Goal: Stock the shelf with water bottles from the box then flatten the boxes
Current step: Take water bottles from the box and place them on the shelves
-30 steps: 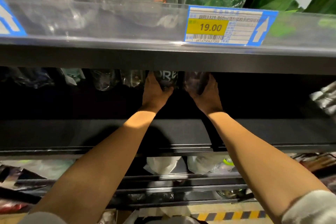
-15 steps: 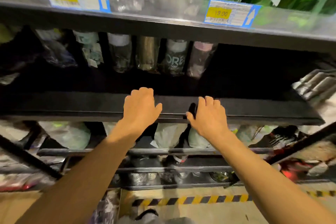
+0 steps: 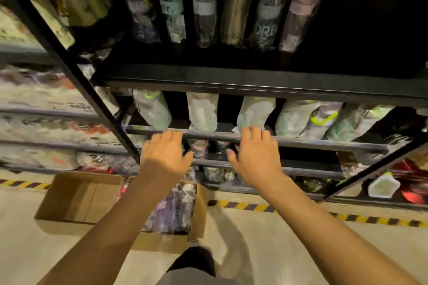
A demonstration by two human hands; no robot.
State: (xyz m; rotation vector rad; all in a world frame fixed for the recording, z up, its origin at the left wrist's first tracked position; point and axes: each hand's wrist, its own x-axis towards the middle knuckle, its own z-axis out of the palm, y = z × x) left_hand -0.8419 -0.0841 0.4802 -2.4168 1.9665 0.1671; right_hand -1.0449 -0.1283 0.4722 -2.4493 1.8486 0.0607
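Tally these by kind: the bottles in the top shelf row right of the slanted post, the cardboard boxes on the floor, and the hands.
Bottles: 6, though the row is blurred
Cardboard boxes: 2
Hands: 2
Total: 10

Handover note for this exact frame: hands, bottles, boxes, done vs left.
Left hand: open, nothing in its grip, held in front of the lower shelves.
Right hand: open, empty, level with the left.
Shelf: a row of bottles stands at the back; the space to its right is dark and looks unfilled.
Box: on the floor below the hands, with wrapped bottles inside.
Second box: to its left, open, looks empty.
Done: the shelf is partly stocked.
Left: shelve the boxed bottles, then flatten both boxes.
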